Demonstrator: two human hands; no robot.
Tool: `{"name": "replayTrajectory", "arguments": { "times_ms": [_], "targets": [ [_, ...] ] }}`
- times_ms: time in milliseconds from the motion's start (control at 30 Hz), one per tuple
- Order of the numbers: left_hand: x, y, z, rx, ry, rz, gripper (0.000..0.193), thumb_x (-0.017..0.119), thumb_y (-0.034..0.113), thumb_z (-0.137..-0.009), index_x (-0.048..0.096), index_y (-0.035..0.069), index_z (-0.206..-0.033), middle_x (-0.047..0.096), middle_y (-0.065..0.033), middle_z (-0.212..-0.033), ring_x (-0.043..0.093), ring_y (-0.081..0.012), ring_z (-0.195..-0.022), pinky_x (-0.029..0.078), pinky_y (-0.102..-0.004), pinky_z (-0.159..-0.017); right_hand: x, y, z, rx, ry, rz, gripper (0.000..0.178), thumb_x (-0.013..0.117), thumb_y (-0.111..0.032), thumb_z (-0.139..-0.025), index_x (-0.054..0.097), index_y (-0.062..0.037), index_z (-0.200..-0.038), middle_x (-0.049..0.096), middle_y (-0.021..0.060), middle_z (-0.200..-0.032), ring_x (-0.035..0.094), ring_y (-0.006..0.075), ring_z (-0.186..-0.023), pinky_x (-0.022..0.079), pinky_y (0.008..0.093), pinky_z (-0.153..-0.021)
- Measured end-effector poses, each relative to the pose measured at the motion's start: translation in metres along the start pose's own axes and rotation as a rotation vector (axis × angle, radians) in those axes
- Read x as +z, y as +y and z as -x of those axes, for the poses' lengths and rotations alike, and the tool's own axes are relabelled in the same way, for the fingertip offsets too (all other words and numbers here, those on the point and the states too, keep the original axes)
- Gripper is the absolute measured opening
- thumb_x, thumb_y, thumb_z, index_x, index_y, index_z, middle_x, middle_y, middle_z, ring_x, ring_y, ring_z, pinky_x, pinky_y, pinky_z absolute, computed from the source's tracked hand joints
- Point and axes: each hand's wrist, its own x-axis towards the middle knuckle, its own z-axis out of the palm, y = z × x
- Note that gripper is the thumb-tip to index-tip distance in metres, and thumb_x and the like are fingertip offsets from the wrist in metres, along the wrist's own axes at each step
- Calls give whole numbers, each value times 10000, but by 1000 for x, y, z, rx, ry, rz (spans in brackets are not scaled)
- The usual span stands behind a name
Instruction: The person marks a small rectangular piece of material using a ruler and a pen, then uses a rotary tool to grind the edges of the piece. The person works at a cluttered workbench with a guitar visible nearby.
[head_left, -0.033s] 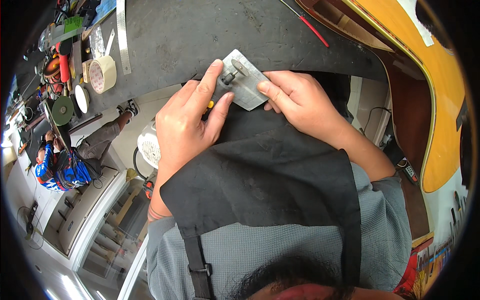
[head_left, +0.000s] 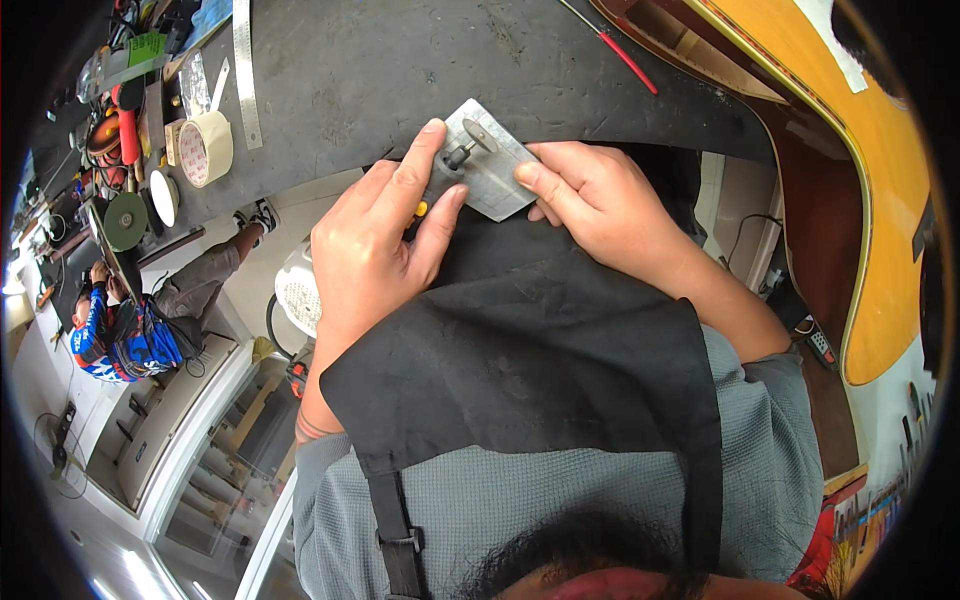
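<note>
My left hand (head_left: 375,220) is closed around a dark rotary tool (head_left: 447,176) with a yellow button, index finger stretched along its nose. A thin cut-off disc (head_left: 480,136) sits on the tool's shaft, over a flat grey plate (head_left: 500,190) that looks like metal. Whether the disc touches the plate I cannot tell. My right hand (head_left: 600,200) pinches the plate's right edge, thumb on top and fingers partly hidden beneath. The plate is held at the bench's near edge, above my black apron (head_left: 540,340).
On the dark workbench (head_left: 400,70) lie a steel ruler (head_left: 246,80), a roll of tape (head_left: 206,150) and a red-handled tool (head_left: 628,62). A yellow guitar body (head_left: 890,200) stands at the right. Cluttered tools fill the far left, where another person (head_left: 140,335) works.
</note>
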Motion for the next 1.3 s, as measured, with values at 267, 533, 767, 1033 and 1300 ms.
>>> {"name": "replayTrajectory", "arguments": {
  "times_ms": [267, 533, 767, 1033, 1300],
  "targets": [
    [0, -1, -1, 1, 3, 3, 633, 942, 184, -942, 766, 131, -1547, 668, -45, -825, 664, -214, -683, 572, -370, -657, -2, -1, -1, 1, -14, 43, 356, 637, -324, -1189, 763, 6, -1142, 794, 172, -891, 822, 278, -804, 611, 423, -751],
    [-2, 0, -1, -13, -9, 1, 631, 942, 184, -942, 767, 131, -1546, 674, -49, -829, 671, -220, -688, 574, -373, -662, 0, 0, -1, -1, -2, 23, 354, 635, -322, -1190, 768, 4, -1159, 800, 174, -905, 824, 275, -809, 615, 419, -758],
    [-2, 2, -1, -28, -18, 20, 623, 936, 172, -948, 765, 124, -1545, 682, -61, -842, 680, -235, -709, 580, -384, -685, -1, -1, -1, -3, -9, 23, 350, 636, -316, -1189, 768, 5, -1154, 799, 176, -905, 824, 279, -809, 615, 422, -757],
    [-3, 1, -2, -23, -19, 12, 618, 934, 176, -949, 766, 125, -1542, 683, -61, -842, 680, -239, -706, 579, -384, -683, -1, 1, -1, -3, -8, 18, 349, 636, -316, -1189, 769, 5, -1159, 802, 178, -915, 826, 280, -810, 617, 423, -761],
    [-4, 1, -2, -25, -23, 19, 618, 937, 177, -947, 767, 131, -1539, 679, -54, -837, 676, -231, -701, 578, -377, -678, 1, -1, 0, 5, 5, -6, 352, 639, -321, -1189, 769, 6, -1168, 804, 184, -926, 829, 283, -816, 620, 424, -765]
  ]
}}
